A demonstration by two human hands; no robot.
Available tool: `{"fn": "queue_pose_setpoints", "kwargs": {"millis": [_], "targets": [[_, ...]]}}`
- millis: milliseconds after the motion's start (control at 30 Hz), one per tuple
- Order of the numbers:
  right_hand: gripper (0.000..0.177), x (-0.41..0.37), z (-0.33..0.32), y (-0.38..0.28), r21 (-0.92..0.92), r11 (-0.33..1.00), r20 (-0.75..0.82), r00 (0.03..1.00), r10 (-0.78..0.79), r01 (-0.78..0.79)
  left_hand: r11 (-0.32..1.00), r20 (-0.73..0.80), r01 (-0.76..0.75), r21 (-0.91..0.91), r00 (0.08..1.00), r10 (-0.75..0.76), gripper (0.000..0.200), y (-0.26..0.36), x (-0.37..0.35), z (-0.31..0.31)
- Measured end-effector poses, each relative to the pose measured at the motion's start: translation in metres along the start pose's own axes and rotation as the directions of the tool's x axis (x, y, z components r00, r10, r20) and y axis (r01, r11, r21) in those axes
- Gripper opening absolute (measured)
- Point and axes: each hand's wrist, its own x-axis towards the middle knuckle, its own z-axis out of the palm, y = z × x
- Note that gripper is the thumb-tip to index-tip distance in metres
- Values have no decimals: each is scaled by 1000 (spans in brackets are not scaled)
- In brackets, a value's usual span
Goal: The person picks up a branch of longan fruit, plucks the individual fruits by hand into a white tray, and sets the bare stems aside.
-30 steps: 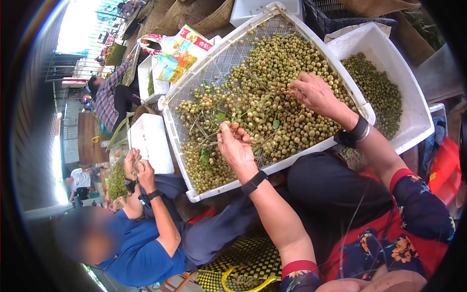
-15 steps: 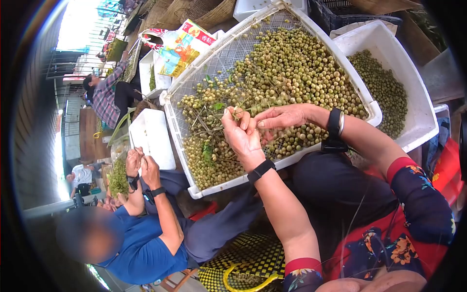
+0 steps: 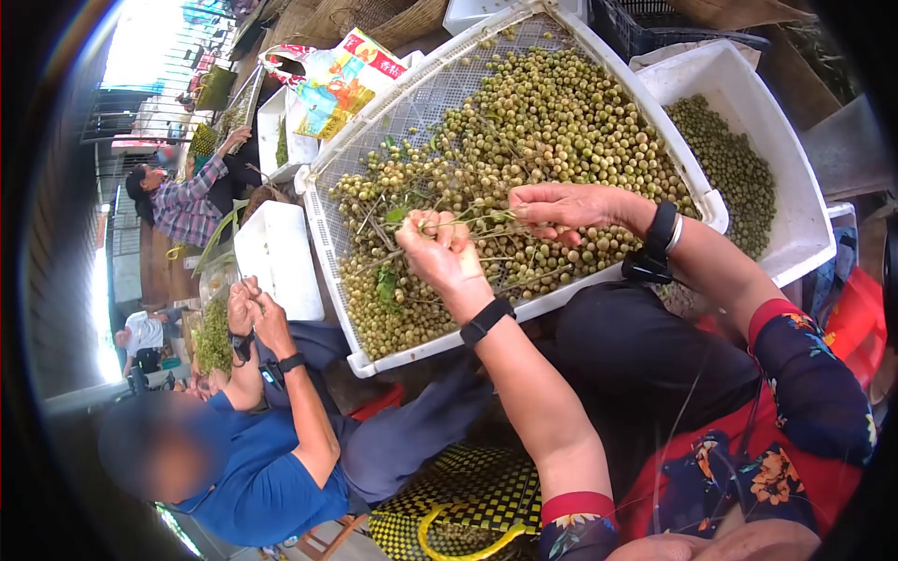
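Note:
Above a white mesh crate (image 3: pixel 323 271) full of small round yellow-green fruits (image 3: pixel 571 122), my two hands are apart with thin green stems (image 3: pixel 488 219) stretched between them. My left hand (image 3: pixel 440 257) is closed on the stems, fingers curled. On the other side, my right hand (image 3: pixel 575 208) pinches the stems' other end between thumb and fingers. Bare twigs and a few green leaves (image 3: pixel 385 282) lie among the fruits near my left hand. Whether any fruit is inside my fingers is hidden.
A white tub (image 3: pixel 795 168) of smaller green fruits stands beside the crate at right. At left, a co-worker in a blue shirt (image 3: pixel 271 486) holds both hands together near a white foam box (image 3: pixel 279 262). A printed bag (image 3: pixel 346 84) and a yellow-black woven basket (image 3: pixel 458 496) are close by.
My hands were close together and have moved apart, the left one shifting left, so the stems now show between them. The view has shifted slightly.

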Motion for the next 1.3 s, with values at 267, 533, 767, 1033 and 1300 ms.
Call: {"fn": "queue_pose_setpoints", "kwargs": {"millis": [267,533,767,1033,1300], "targets": [[20,-26,-28,-7,-196,981,-158,987,-37,5,982,-37,-4,-188,999,-3,17,20,7,-22],[24,-34,-13,-21,-926,376,-211,801,-561,20,958,28,40,-284,999,-33,16,22,11,-32],[27,-36,3,-6,-125,991,-166,984,-60,39,960,-59,-18,-278,998,2,15,24,3,-25],[23,-35,-9,19,-746,639,-362,690,-626,188,974,28,-73,-212,996,81,14,41,-15,-24],[16,-52,13,-41,-726,677,-114,950,-289,119,527,96,-548,649,747,658,18,129,-201,-20]]}}
